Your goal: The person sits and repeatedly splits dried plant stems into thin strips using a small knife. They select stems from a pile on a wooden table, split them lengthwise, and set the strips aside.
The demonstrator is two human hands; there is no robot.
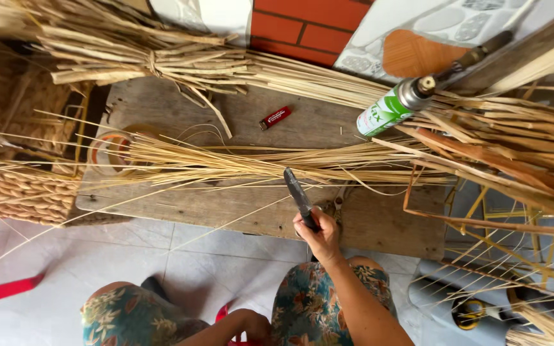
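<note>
Nearest us, our left hand (pixel 254 325) sits low between our knees by a red stool edge; we cannot tell how its fingers lie. Our right hand (pixel 318 234) is clenched around the handle of a dark knife (pixel 298 192), blade pointing up and far-left. The blade tip meets a spread bundle of thin pale reed strips (pixel 226 163) lying across a worn wooden plank (pixel 226 211). Farther back on the plank lies a small red lighter (pixel 275 117). To its right a green-and-white gas torch canister (pixel 389 109) rests tilted on thicker reeds. A tied reed sheaf (pixel 129 54) lies far left, a woven basket (pixel 17 195) at near left.
</note>
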